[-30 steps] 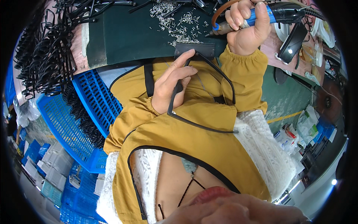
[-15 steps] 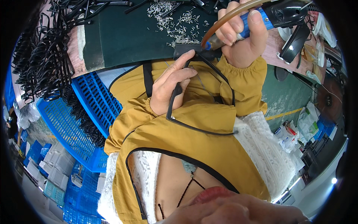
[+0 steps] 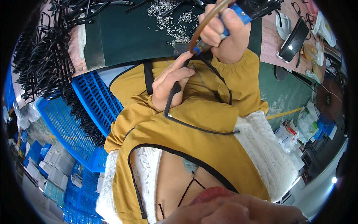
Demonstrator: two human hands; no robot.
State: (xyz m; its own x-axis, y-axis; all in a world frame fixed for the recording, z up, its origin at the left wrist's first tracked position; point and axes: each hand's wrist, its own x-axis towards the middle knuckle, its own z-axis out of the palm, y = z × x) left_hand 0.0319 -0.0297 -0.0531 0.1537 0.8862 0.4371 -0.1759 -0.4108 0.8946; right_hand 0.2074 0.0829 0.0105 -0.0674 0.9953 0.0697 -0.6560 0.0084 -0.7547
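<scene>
My left hand [image 3: 167, 84] is closed round a black eyeglass frame [image 3: 203, 129], near the table's front edge. One temple of the frame stretches across my lap to the right; the other slopes down below the tool. In my right hand [image 3: 229, 35] is a blue-and-black powered screwdriver [image 3: 242, 14], its tip pointing down and left. A brown hose [image 3: 203, 28] curves beside it to a blue fitting near the tip. That tip meets or nearly meets the frame by my left fingertips; whether they touch, I cannot tell. A small dark block [image 3: 181, 49] lies at the edge there.
Small metal pins [image 3: 182, 26] are scattered over the dark green mat [image 3: 123, 35]. Black eyeglass frames [image 3: 44, 56] pile up at the left. Blue baskets [image 3: 59, 123] stand below the table's left side. A dark phone-like object [image 3: 294, 39] leans at the right.
My right hand and the screwdriver have moved left, bringing the tip to my left fingertips. The left hand and eyeglass frame have barely shifted.
</scene>
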